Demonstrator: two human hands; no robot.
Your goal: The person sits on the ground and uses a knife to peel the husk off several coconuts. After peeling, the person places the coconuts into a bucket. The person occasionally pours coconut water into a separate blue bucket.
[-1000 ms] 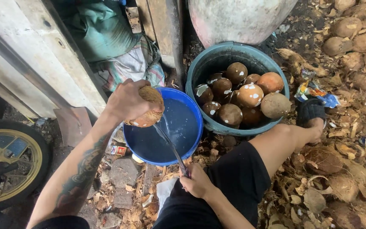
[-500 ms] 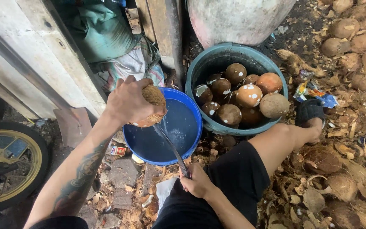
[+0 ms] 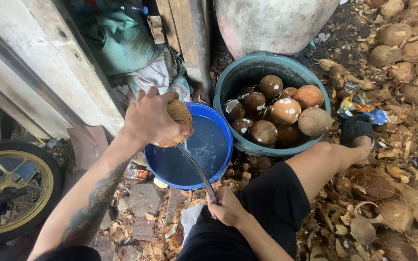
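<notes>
Coconut husks (image 3: 402,48) and dry fibre litter the dirt ground on the right, while a weathered wooden wall (image 3: 39,72) and a wheel with a gold rim (image 3: 10,186) stand on the left. Over a blue basin (image 3: 221,145) holding clear liquid, the left hand (image 3: 148,118) has its fingers clenched around a brown coconut (image 3: 177,118), held just above the basin's near-left rim. The right hand (image 3: 226,208), low by the black shorts (image 3: 272,208), grips the handle of a long knife (image 3: 197,169) whose blade tip reaches up to the coconut's underside. Just beside the basin sits a teal tub (image 3: 235,82) filled with peeled coconuts (image 3: 286,111), in front of a large pale jar (image 3: 272,21).
</notes>
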